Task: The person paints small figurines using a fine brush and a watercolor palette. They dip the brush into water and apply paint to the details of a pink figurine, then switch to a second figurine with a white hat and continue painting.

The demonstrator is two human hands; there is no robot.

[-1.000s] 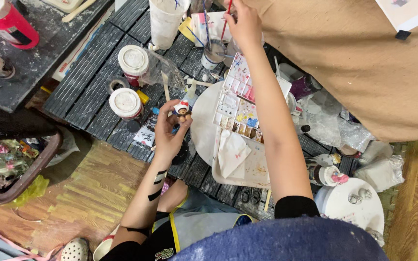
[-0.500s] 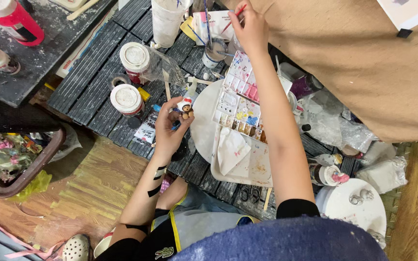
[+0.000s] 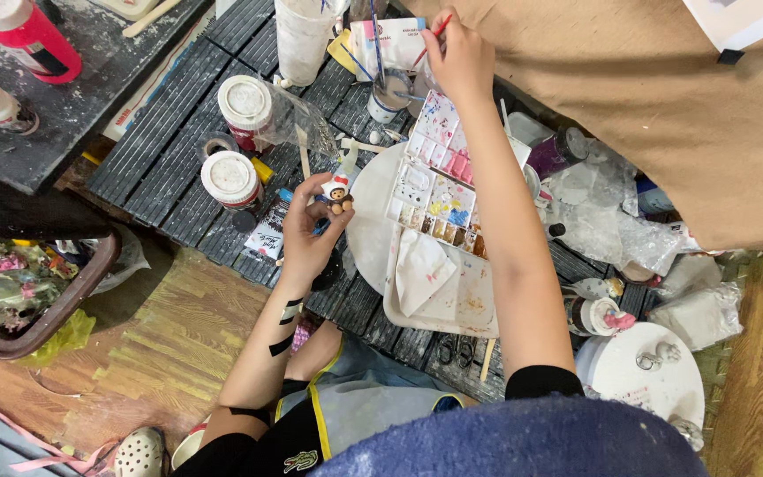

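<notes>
My left hand [image 3: 309, 231] holds a small clay figurine [image 3: 338, 193] with a white hood and brown body, pinched between thumb and fingers above the dark slatted table [image 3: 169, 159]. My right hand [image 3: 457, 55] reaches far forward and grips a thin red-handled paintbrush [image 3: 432, 34], its tip near a small water cup [image 3: 388, 95] with other brushes in it. Between my arms lies an open watercolour palette [image 3: 435, 193] with a white tissue [image 3: 422, 269] on its tray.
Two white-lidded jars [image 3: 230, 177] [image 3: 245, 102] stand left of the figurine. A tall white cup [image 3: 303, 35] is at the back. A red bottle [image 3: 24, 31] sits far left, a bin of scraps [image 3: 15, 283] on the wooden floor. A round white disc [image 3: 642, 375] lies right.
My right hand has stayed at the water cup with the brush. My left hand has kept the figurine in place; the view shifted slightly.
</notes>
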